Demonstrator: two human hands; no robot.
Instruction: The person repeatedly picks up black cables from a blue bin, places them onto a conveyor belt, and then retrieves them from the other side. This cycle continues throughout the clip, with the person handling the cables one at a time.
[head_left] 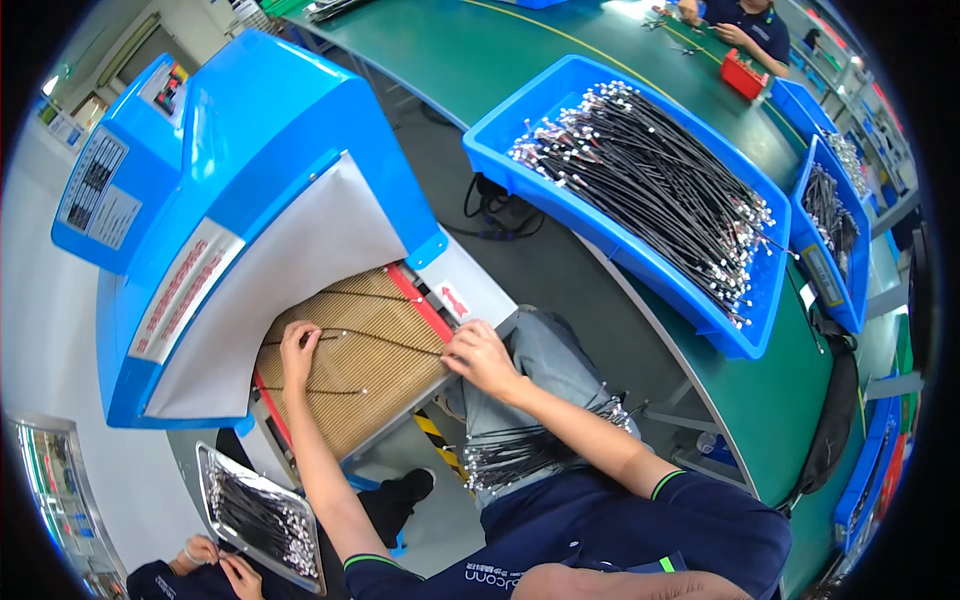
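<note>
My right hand (482, 355) is closed on one end of a thin black cable (392, 343) at the red right-hand edge of a brown ribbed conveyor belt (375, 412). The cable runs leftward across the belt toward my left hand (299, 352). The fingers of that hand are pinched together over the belt, at the cable's other end. Further black cables with pale end connectors lie across the belt, one beyond my hands and one nearer to me. A bundle of black cables (525, 455) rests on my lap.
The belt runs into a large blue machine (300, 110) with a pale curtain (310, 250). A blue bin (735, 335) of cables stands on the green table (420, 45) at right. Co-workers sit at far right and lower left, the latter beside a metal tray (208, 470) of cables.
</note>
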